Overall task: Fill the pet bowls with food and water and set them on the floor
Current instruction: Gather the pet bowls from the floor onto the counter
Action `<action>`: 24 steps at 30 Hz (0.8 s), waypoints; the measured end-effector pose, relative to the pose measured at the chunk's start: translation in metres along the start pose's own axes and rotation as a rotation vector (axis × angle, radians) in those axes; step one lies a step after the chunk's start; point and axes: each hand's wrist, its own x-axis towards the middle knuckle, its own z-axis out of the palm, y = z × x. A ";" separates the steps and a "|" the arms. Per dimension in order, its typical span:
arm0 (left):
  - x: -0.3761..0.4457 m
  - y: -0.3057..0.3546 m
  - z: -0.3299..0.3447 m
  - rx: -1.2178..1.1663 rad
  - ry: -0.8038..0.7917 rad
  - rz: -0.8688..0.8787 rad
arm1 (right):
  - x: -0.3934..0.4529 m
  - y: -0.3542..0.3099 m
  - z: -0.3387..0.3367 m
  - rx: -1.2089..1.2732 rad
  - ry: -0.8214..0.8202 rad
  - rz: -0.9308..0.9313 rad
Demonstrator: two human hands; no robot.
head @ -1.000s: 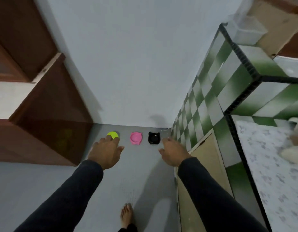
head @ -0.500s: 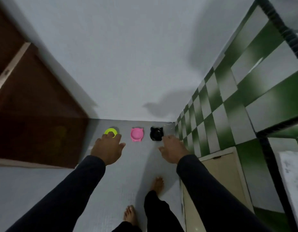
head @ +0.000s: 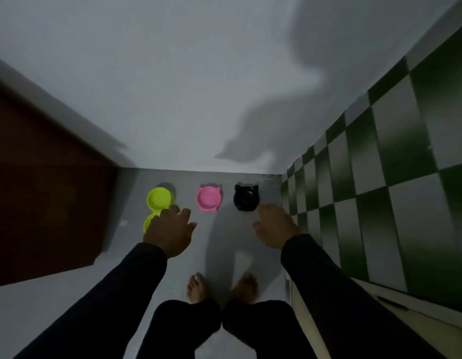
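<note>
Three pet bowls stand in a row on the grey floor by the white wall: a lime-green double bowl (head: 158, 199) on the left, a pink cat-eared bowl (head: 209, 199) in the middle, a black cat-eared bowl (head: 246, 198) on the right. I cannot make out any contents in the dim light. My left hand (head: 170, 233) hovers over the near half of the green bowl and covers part of it, fingers loosely spread. My right hand (head: 275, 228) reaches just in front of the black bowl, fingers relaxed. Neither hand holds anything.
A dark brown wooden door (head: 48, 203) stands close on the left. A green-and-white checkered tiled wall (head: 380, 177) runs along the right, with a cream cabinet edge (head: 419, 320) below it. My bare feet (head: 222, 286) stand on the floor behind the bowls.
The view has tilted down and come closer to the bowls. Both hands have lowered toward them, and both feet are now side by side in view.
</note>
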 end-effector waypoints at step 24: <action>0.313 -0.034 0.330 -0.165 0.019 -0.083 | 0.349 0.130 0.262 0.241 0.049 0.270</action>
